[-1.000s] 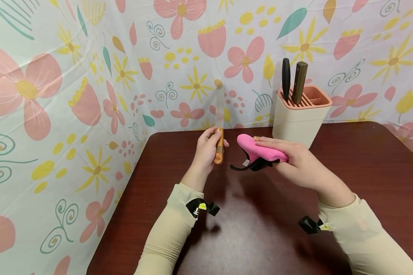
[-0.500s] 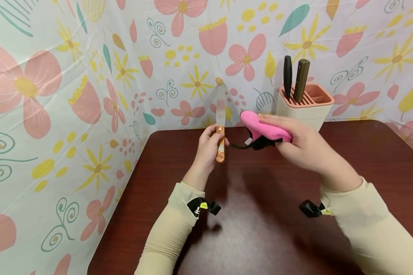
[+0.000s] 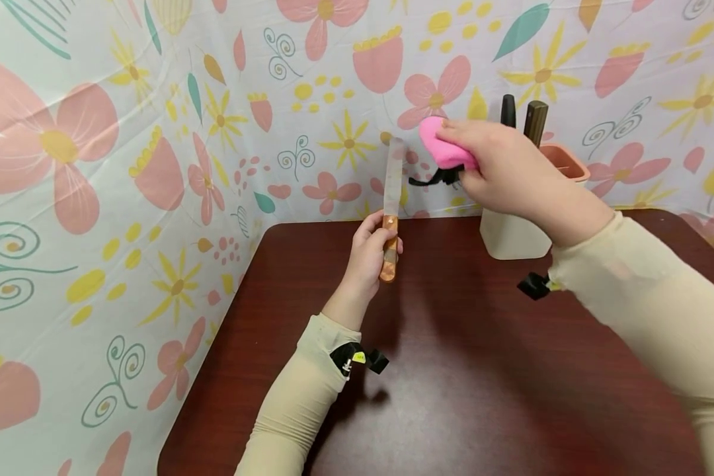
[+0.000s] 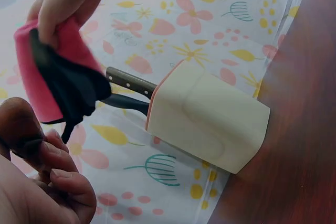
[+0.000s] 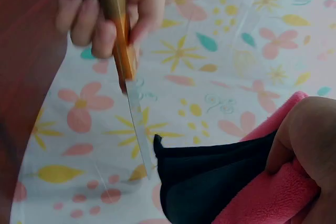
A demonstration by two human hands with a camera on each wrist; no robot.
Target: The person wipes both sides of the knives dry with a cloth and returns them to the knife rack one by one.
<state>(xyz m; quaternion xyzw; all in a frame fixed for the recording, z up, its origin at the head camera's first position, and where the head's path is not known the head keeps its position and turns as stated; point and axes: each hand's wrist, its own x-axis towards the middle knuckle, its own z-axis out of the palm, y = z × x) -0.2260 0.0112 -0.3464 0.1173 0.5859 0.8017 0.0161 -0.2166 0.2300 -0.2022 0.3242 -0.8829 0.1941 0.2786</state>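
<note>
My left hand (image 3: 365,258) grips the wooden handle of a knife (image 3: 395,182), whose blade points up. Just right of the blade, my right hand (image 3: 502,165) pinches a pink fuzzy cloth (image 3: 442,147) with a black backing and a dangling black strap. In the head view a narrow gap shows between cloth and blade. From the right wrist, the knife's blade (image 5: 137,124) appears beside the black backing (image 5: 210,182), apart from it. The left wrist view shows the cloth's black side (image 4: 68,80) with right-hand fingers over its top; the blade cannot be made out there.
A cream knife block (image 3: 514,237) with an orange top stands at the back of the dark wooden table (image 3: 452,370). It holds a black-handled knife (image 3: 508,111) and a brown-handled one (image 3: 535,122). My right hand partly covers it. Flowered fabric (image 3: 345,86) hangs behind and left.
My right hand has lifted the pink cloth from low beside the knife handle to the level of the upper blade. My left hand keeps the knife in nearly the same place.
</note>
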